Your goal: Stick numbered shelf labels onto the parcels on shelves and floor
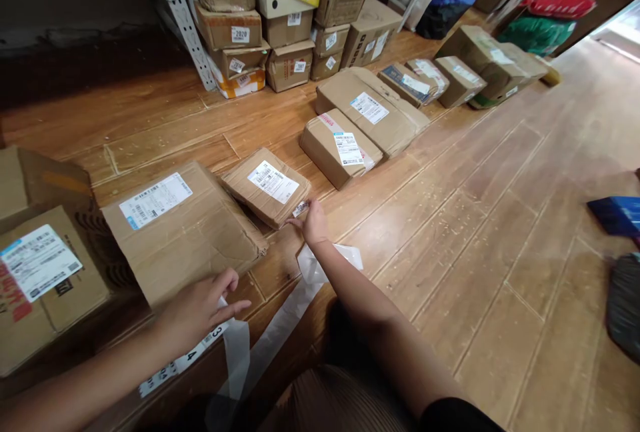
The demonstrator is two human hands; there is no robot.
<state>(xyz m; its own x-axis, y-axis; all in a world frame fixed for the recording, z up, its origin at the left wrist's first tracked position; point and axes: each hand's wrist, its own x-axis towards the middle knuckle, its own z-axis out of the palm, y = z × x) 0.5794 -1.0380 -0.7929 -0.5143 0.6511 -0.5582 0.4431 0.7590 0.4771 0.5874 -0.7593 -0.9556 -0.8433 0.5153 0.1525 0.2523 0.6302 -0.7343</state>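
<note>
My right hand reaches forward and pinches a small white number sticker against the near corner of a small flat cardboard parcel. My left hand grips a strip of numbered stickers with white backing paper trailing across the floor. It hovers by the near edge of a large flat parcel.
A row of labelled parcels runs across the wooden floor toward the back right. Stacked numbered boxes stand beside a metal rack upright. Another box lies at the left. A blue object lies at the right edge.
</note>
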